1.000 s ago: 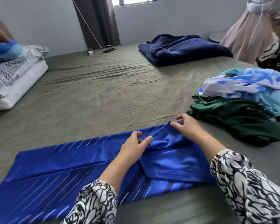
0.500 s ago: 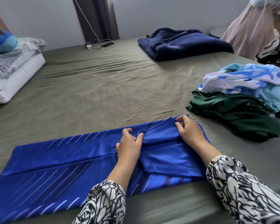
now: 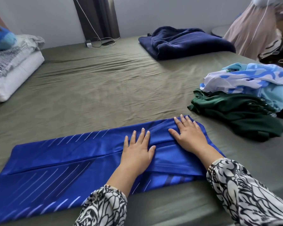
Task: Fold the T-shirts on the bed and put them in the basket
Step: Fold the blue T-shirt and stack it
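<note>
Now I am pressing both palms flat, fingers straight and spread, gripping nothing. Under my left hand (image 3: 136, 150) and my right hand (image 3: 188, 133) the blue T-shirt (image 3: 59, 162) is lying folded lengthwise into a long band near the front edge of the bed (image 3: 104, 82), its white-striped part running away to the left of my left fingers. My right fingers are resting on the folded-in sleeve at the shirt's right end. Beyond my right fingertips and to the right, a dark green shirt (image 3: 235, 115) is lying crumpled, with a light blue and white patterned shirt (image 3: 245, 79) heaped on its far side. Farther ahead a navy blanket (image 3: 186, 42) is sitting folded; far to the left, a pillow (image 3: 15, 75).
</note>
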